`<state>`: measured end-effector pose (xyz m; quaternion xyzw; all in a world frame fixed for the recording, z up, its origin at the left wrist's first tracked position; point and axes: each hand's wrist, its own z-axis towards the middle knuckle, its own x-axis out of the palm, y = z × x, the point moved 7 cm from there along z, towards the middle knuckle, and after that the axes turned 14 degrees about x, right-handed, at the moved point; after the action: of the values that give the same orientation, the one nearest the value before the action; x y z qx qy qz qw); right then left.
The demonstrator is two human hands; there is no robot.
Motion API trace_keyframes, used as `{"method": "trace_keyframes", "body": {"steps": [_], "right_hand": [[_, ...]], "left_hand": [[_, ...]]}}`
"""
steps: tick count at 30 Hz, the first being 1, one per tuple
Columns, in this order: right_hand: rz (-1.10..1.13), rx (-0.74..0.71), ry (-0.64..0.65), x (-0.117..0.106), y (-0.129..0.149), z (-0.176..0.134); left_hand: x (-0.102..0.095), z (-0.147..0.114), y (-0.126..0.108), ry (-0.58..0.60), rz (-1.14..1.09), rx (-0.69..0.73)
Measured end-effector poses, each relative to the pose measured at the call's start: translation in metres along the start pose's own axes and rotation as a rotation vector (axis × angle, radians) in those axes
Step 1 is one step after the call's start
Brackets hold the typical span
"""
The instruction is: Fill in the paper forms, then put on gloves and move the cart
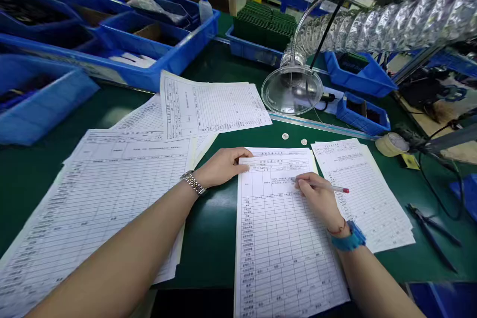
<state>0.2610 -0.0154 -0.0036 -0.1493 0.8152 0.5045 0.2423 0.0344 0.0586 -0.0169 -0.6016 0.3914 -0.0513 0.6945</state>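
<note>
My right hand (316, 193) grips a pen (335, 188) with a red end, its tip over the upper part of a printed form (279, 238). The form lies on a stack of sheets in front of me, its table rows mostly blank. At the stack's upper left corner, my left hand (225, 165) has its thumb on the top form and its fingers curled at the edge. Another pile of printed sheets (122, 198) lies on the left, with a loose sheet (216, 107) overlapping its top. More printed sheets (361, 194) lie on the right, partly behind my right hand.
A clear round hood (292, 90) on a foil duct (372, 17) hangs beyond the papers. Blue bins (194, 52) stand back left, and a bin of green boards (261, 30) behind. Pliers (432, 233), a tape roll (392, 144) and two small round pieces (285, 136) lie on the green mat.
</note>
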Motion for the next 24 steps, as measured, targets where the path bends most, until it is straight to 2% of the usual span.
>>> {"method": "trace_keyframes", "body": {"steps": [7,16,24], "right_hand": [[0.041,0.091,-0.053,-0.012,-0.014,0.005],[0.104,0.108,-0.081,-0.022,-0.027,0.009],[0.178,0.181,-0.111,-0.030,-0.033,0.010]], "left_hand": [[-0.002,-0.001,0.002,-0.001,0.000,0.011],[-0.002,0.000,0.004,-0.006,-0.014,0.012],[-0.002,0.000,0.003,-0.008,-0.022,0.024]]}}
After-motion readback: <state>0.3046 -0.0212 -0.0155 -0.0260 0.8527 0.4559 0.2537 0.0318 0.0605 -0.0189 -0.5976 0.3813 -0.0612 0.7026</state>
